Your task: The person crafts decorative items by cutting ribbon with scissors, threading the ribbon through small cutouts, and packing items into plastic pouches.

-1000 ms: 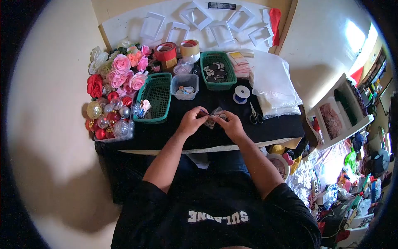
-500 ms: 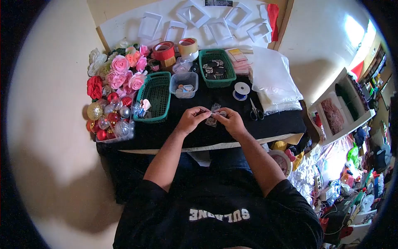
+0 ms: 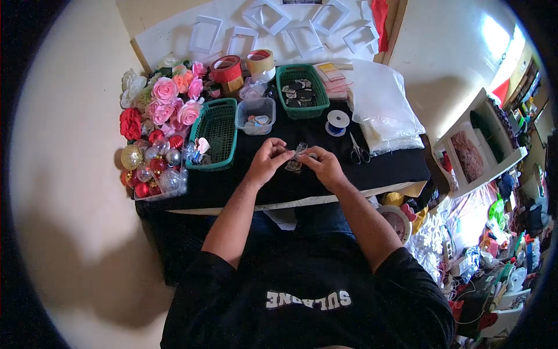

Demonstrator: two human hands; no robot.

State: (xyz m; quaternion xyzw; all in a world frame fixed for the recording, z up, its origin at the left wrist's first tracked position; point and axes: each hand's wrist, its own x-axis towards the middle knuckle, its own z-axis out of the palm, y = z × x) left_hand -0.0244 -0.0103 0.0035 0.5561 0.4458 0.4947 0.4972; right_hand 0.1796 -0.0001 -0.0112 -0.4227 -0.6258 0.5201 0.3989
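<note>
Over the front middle of the black-covered table, my left hand (image 3: 267, 164) and my right hand (image 3: 325, 170) meet fingertip to fingertip. Between them is a small clear plastic packet (image 3: 301, 148), pinched by my right thumb and fingers. My left thumb presses near the same spot, with the index finger curled a little above it; exactly what lies between these fingers is too small to make out. Just below the fingertips, a small shiny piece with a dark and light pattern (image 3: 294, 166) shows on the cloth. Scissors (image 3: 359, 153) and a spool of blue thread (image 3: 337, 123) are right of my hands.
Behind my hands are a clear tub (image 3: 256, 109) of small pieces and a green basket (image 3: 296, 116) of dark cutouts. Another green basket (image 3: 224, 164), artificial flowers (image 3: 165, 102) and baubles (image 3: 157, 166) sit left. Tape rolls (image 3: 226, 71) and plastic bags (image 3: 386, 104) line the back.
My left index finger has lifted off the pinch and curls higher, with the left hand slightly up. The right hand stays nearly in place. The view has shifted slightly.
</note>
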